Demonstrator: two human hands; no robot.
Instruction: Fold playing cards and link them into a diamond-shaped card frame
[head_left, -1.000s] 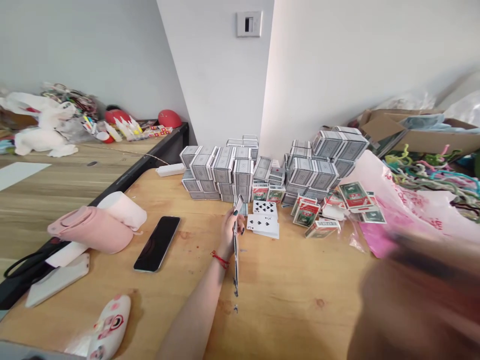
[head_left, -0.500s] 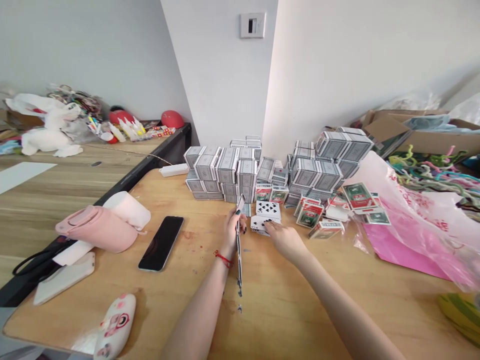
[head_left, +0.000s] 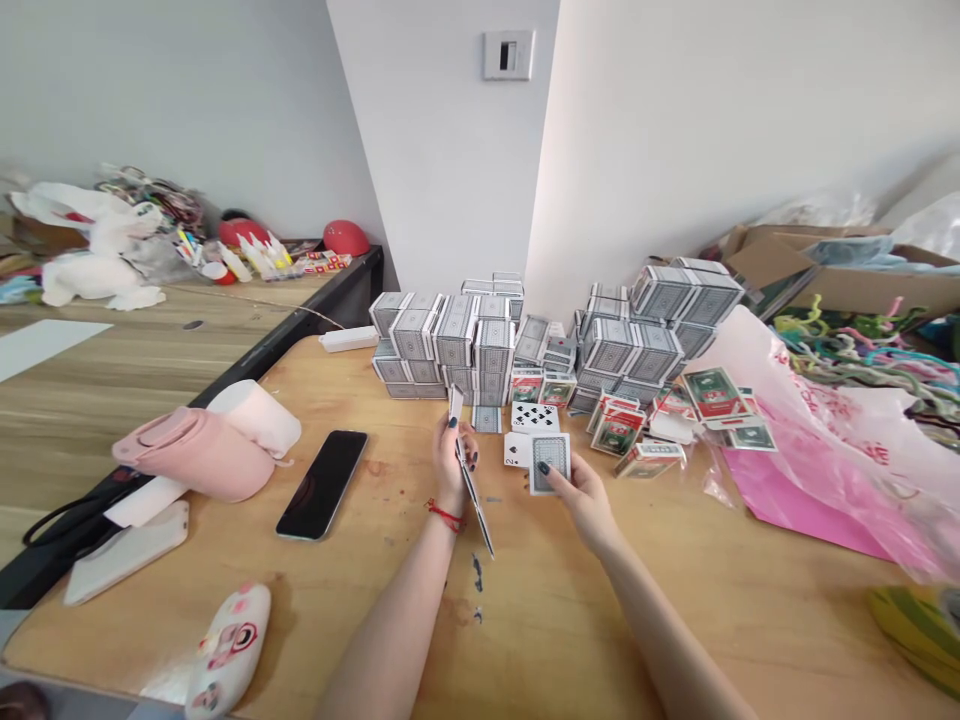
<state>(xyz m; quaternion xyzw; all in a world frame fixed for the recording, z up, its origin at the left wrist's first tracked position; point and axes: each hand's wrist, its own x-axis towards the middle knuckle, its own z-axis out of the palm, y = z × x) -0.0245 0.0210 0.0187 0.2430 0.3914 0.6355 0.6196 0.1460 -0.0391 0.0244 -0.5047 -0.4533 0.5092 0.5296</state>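
My left hand (head_left: 455, 462) is closed around several fanned playing cards (head_left: 475, 500), seen nearly edge-on above the table. Between the thumb and fingers of my right hand (head_left: 589, 497) is a playing card (head_left: 551, 455), its grey patterned back facing me. Partly behind it lies a face-up two of spades (head_left: 515, 450) on the table. Just beyond is another face-up spade card (head_left: 535, 416) with many pips. A face-down card (head_left: 487, 420) lies to the left of these, close to the stacks.
Banded stacks of cards stand at the back, on the left (head_left: 454, 335) and right (head_left: 634, 345). Red and green card boxes (head_left: 619, 428) sit before the right stacks. A phone (head_left: 322, 485), a pink pouch-like item (head_left: 199, 455) and a decorated white case (head_left: 231, 650) lie left; pink plastic (head_left: 840, 440) lies right.
My right hand has lifted a card off the face-up cards and turned its back toward me, exposing the two of spades. My left hand has shifted slightly left, its fanned cards tilting.
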